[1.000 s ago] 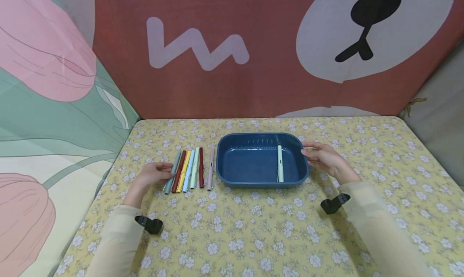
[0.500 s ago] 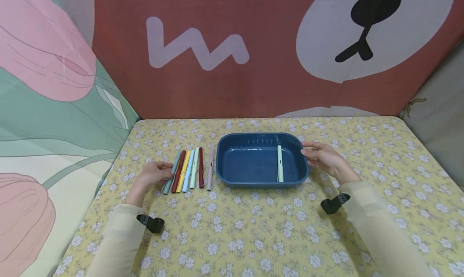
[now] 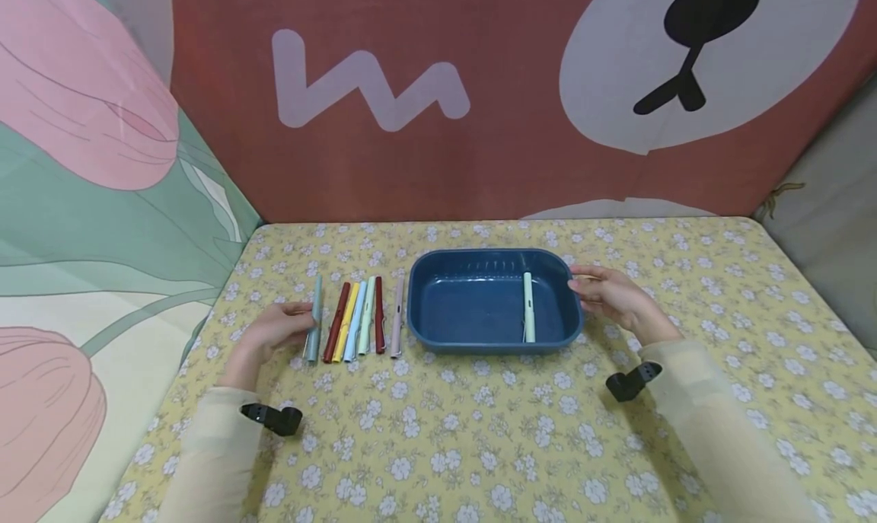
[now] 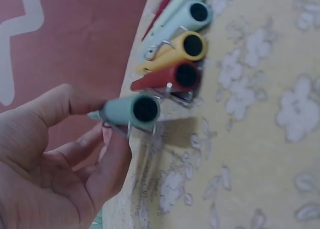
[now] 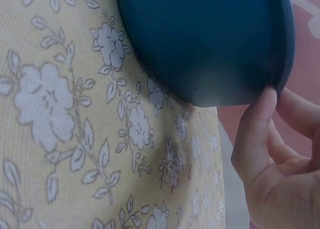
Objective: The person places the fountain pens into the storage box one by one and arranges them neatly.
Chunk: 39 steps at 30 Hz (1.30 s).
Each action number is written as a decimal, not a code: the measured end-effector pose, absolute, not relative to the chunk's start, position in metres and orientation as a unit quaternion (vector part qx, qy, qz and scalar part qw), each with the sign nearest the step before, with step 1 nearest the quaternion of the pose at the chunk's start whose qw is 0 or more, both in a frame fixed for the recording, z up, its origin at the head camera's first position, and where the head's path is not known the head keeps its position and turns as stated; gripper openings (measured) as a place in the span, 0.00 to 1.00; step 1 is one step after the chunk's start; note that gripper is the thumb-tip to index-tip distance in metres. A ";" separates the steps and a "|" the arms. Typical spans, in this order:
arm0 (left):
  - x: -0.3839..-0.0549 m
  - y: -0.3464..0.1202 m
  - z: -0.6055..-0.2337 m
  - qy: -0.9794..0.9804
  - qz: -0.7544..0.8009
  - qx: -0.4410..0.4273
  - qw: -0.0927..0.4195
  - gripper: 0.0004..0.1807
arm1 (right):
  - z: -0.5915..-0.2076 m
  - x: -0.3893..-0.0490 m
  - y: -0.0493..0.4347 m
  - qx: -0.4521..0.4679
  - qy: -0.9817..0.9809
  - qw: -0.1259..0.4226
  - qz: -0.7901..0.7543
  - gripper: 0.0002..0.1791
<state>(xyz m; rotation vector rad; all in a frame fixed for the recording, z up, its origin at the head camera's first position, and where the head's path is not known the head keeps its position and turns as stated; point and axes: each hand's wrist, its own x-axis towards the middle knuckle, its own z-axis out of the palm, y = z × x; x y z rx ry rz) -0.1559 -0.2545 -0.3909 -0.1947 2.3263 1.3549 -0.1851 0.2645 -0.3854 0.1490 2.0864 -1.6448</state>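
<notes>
My left hand (image 3: 270,331) pinches a grey-green pen (image 3: 316,319) with a metal clip between thumb and fingers. In the left wrist view the end of this pen, with a dark round tip, points toward the camera, above its shadow on the cloth. Right of it lies a row of capped pens: dark red (image 3: 336,323), yellow (image 3: 348,325), light blue, pale green, dark red and lilac (image 3: 397,319). My right hand (image 3: 620,301) grips the right rim of a blue plastic tray (image 3: 466,310), thumb outside. One pale green pen (image 3: 529,310) lies inside the tray.
A yellow floral cloth (image 3: 438,424) covers the table. Behind it stands a reddish-brown printed backdrop (image 3: 479,180), with another printed panel (image 3: 103,241) on the left. Each wrist carries a small black camera (image 3: 277,418).
The grey-green pen has come away from the row, moving left in my left hand and turning more upright in view. My right hand and the tray stay in place.
</notes>
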 end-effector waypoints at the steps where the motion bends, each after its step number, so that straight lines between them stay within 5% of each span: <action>1: -0.156 -0.255 -0.390 0.835 0.499 -0.066 0.223 0.33 | -0.385 -0.185 0.264 0.055 0.761 0.238 -0.601 0.37; 39: -0.169 -0.183 -0.355 0.740 0.625 0.002 0.249 0.34 | -0.386 -0.185 0.263 0.056 0.765 0.240 -0.596 0.37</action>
